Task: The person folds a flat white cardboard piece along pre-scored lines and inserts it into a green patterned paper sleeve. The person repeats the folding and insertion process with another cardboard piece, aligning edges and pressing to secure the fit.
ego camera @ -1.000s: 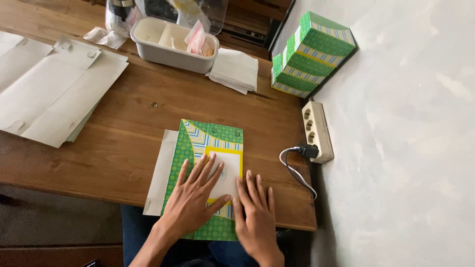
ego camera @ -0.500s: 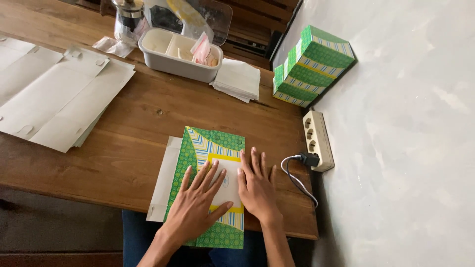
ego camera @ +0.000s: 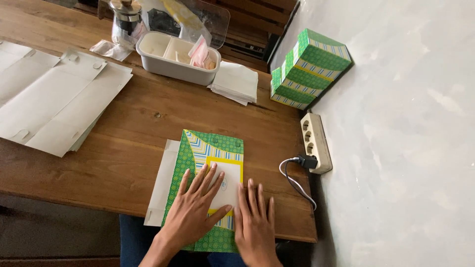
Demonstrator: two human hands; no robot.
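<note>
Left hand (ego camera: 195, 210) lay flat, fingers (ego camera: 203, 180) spread wide, pressed palm-down on green patterned carton (ego camera: 210, 148); nothing gripped. Right hand (ego camera: 255, 222) flat too, fingers together, pressed on carton's right edge and partly on bare wood; nothing gripped either. Thumb of left hand reached toward right hand, nearly touching.

Carton lay unfolded and flat at near edge of wooden table (ego camera: 143, 116), green with striped bands and a yellow-framed white panel under the hands. White flap (ego camera: 161, 183) stuck out from under its left side.

Stack of white flat cardboard sheets (ego camera: 54, 101) at far left, well apart from hands. White divided tray (ego camera: 173, 57) with small packets at table's far side, glass jar with metal lid (ego camera: 123, 20) just beside it. Pile of white napkins (ego camera: 235, 81) right of tray. Stack of green boxes (ego camera: 307, 69), same pattern as carton, against grey wall (ego camera: 405, 148). White power strip (ego camera: 315, 142) along wall edge, black plug (ego camera: 309, 161) in it, white cable (ego camera: 294, 180) looped back toward right hand.
</note>
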